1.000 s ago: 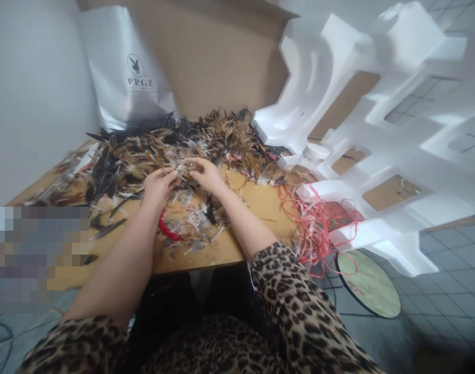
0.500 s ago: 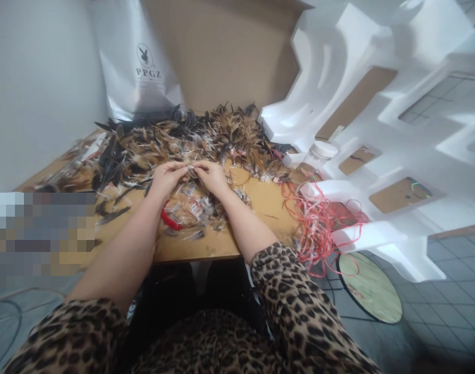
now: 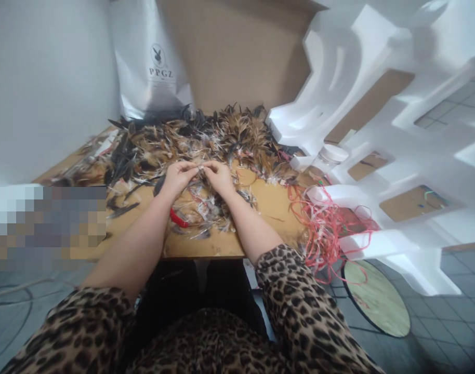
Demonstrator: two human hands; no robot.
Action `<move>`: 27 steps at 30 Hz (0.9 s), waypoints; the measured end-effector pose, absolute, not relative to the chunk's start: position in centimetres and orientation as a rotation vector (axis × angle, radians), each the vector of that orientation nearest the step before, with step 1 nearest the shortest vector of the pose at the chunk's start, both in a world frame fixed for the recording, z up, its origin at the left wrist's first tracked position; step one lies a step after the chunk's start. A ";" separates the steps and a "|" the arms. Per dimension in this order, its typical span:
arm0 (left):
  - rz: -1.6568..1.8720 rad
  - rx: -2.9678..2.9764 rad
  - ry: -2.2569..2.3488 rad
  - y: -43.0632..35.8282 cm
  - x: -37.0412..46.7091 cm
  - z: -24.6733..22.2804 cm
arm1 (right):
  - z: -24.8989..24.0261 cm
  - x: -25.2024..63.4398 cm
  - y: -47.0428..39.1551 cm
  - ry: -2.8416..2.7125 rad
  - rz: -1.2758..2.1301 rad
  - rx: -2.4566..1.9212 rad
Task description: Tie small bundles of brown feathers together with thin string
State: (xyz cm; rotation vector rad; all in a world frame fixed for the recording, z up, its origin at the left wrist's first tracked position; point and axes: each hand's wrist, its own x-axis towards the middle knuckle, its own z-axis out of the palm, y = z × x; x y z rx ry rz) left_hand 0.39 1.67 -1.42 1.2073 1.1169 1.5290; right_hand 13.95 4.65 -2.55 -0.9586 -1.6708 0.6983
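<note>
My left hand (image 3: 180, 179) and my right hand (image 3: 221, 179) meet over the near part of the feather pile (image 3: 241, 127). Thumb and forefinger of each are pinched together, with a small pale bit between them that looks like feather quills; details are too small to tell. A dark feather (image 3: 158, 184) shows at the outer edge of my left hand, and I cannot tell whether it is held. Below the hands lie loose brown and grey feathers (image 3: 206, 208). A curved red strip (image 3: 178, 218) is partly hidden by my left forearm.
White foam packing (image 3: 334, 47) rises on the right, beside a clear jar (image 3: 330, 156) and tangled pink-red string (image 3: 323, 228). Behind stand a silver bag (image 3: 159, 93) and a cardboard panel (image 3: 237, 57). The wooden table (image 3: 206, 248) ends near my lap; a round stool (image 3: 378, 296) stands lower right.
The whole view has shifted, so everything sits slightly further right. Both hands stay pinched together at the same spot over the feathers.
</note>
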 end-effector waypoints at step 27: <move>1.496 1.348 1.199 2.0 0.3 -1.9 | -2.3 14.0 3.8 -1.782 0.541 -1.012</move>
